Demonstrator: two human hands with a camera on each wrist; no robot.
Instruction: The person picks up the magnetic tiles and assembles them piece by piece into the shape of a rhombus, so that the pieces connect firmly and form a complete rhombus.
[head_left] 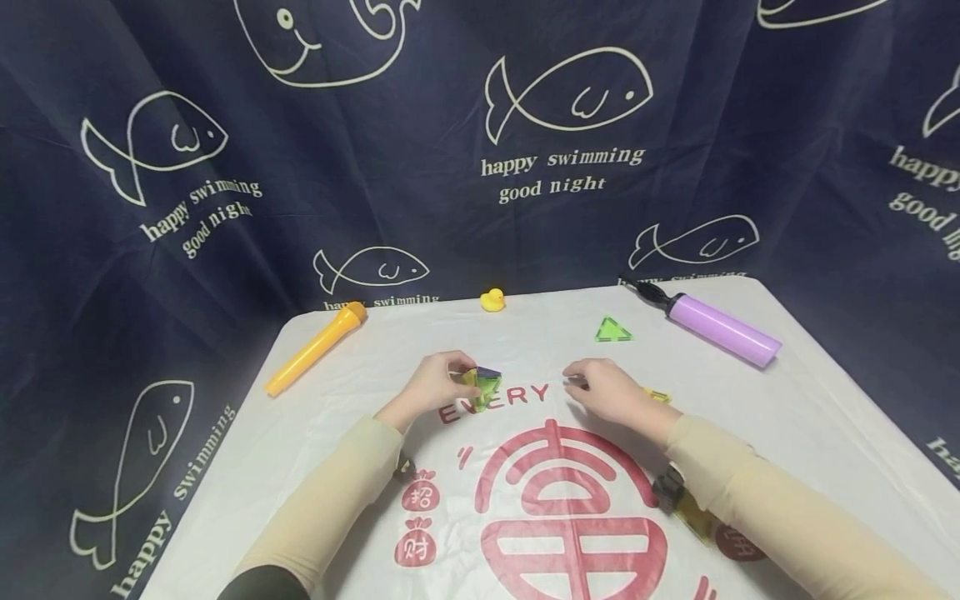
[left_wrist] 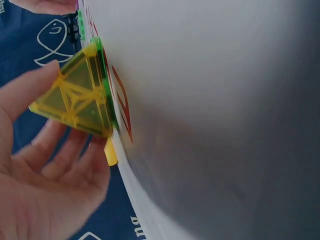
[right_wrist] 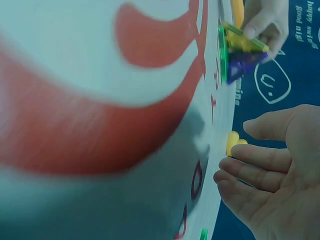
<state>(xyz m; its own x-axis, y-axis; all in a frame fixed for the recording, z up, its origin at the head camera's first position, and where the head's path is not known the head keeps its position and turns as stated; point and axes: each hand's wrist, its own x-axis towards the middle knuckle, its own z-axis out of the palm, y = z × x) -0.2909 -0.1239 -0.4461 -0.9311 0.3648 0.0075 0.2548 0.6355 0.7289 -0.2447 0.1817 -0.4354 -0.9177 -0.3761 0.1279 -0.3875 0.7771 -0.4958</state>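
Note:
My left hand (head_left: 435, 382) pinches a small pyramid-like group of translucent triangular magnetic tiles above the red lettering. In the left wrist view a yellow triangle tile (left_wrist: 75, 97) faces the camera, with the thumb on one edge and fingers beneath. The right wrist view shows a purple tile (right_wrist: 245, 65) and a green tile (right_wrist: 223, 55) joined to it. To the right of the group, my right hand (head_left: 611, 390) hovers over the table with nothing held. Its fingers (right_wrist: 257, 175) are relaxed and slightly bent, the thumb apart from them.
A loose green triangle tile (head_left: 613, 331) lies behind the right hand. A yellow tile (head_left: 658, 394) is partly hidden by the right wrist. Along the far side are a yellow rubber duck (head_left: 492, 300), a purple hand pump (head_left: 723, 329) and an orange microphone-shaped toy (head_left: 318, 346).

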